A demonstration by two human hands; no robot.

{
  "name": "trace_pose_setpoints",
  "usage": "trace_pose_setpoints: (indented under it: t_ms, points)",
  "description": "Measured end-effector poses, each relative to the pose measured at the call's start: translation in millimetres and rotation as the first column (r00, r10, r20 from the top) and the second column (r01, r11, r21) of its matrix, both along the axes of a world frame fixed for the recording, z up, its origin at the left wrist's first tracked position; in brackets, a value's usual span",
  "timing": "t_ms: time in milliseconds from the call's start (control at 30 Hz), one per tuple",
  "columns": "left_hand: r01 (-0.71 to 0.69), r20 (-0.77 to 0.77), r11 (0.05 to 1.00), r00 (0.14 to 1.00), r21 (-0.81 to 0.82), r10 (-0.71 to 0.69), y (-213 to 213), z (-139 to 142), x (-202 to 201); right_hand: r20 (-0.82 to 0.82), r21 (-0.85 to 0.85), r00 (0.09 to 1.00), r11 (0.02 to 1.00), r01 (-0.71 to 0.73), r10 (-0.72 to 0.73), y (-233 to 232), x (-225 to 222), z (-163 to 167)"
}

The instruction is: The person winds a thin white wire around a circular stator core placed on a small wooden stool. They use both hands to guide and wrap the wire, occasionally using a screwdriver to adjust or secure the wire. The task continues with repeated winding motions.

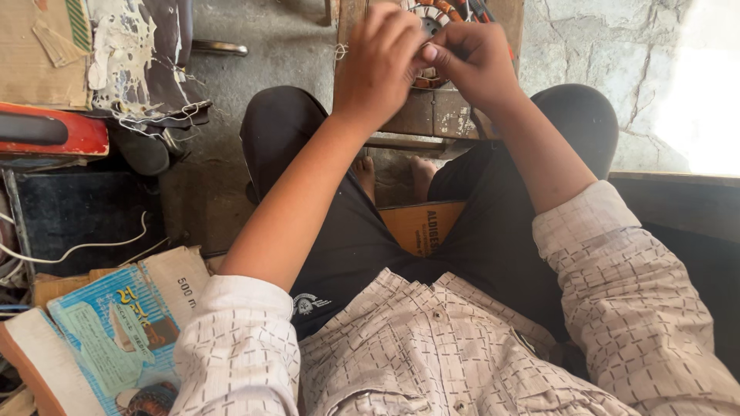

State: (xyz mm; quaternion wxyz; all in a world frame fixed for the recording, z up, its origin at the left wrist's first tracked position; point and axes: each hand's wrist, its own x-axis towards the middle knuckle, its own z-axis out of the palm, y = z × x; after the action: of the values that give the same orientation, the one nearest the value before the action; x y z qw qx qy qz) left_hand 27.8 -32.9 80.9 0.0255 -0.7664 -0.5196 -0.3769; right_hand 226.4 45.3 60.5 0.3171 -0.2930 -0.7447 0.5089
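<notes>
My left hand (379,62) and my right hand (472,58) meet at the top of the head view, fingers pinched together over a round motor stator (443,17) with copper-coloured windings. The stator rests on a small wooden stool (432,115) between my knees. My hands hide most of the stator. A thin white thread (339,51) shows at the stool's left edge beside my left hand. Whether my fingers pinch a thread or a wire I cannot tell.
My bare feet (393,176) rest on the concrete floor under the stool. Cardboard boxes and a blue printed packet (116,331) lie at the lower left. A red case (46,131) and a paint-stained cloth (142,58) sit at the upper left. A cracked wall (601,46) stands at the right.
</notes>
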Motion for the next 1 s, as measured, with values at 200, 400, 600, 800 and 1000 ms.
trace_pose_setpoints:
  t_ms: [200,400,600,800,1000]
  points:
    - [-0.268,0.347,0.963,0.906,0.022,0.244,20.1,-27.1,-30.8,0.101,0.053,0.995,0.999,-0.004,-0.001,0.3,2.3,5.2]
    - [-0.492,0.743,0.865,0.540,-0.102,0.395,22.7,-59.1,-60.7,0.185,0.206,0.983,0.977,-0.053,0.015,-1.6,-3.4,9.9]
    - [-0.529,0.496,0.845,0.756,0.077,0.428,25.1,-43.7,-46.3,0.031,0.371,0.984,0.916,0.154,-0.178,-4.6,0.0,13.3]
    - [-0.154,0.002,0.975,0.988,0.158,0.156,-4.7,-2.0,-8.3,-0.001,0.469,0.979,0.865,0.180,-0.203,-11.7,-3.0,18.7]
    - [-0.029,-0.015,0.999,0.999,0.014,0.029,-3.9,5.5,-8.9,-0.027,0.499,0.985,0.851,0.162,-0.172,-15.6,-4.9,20.9]
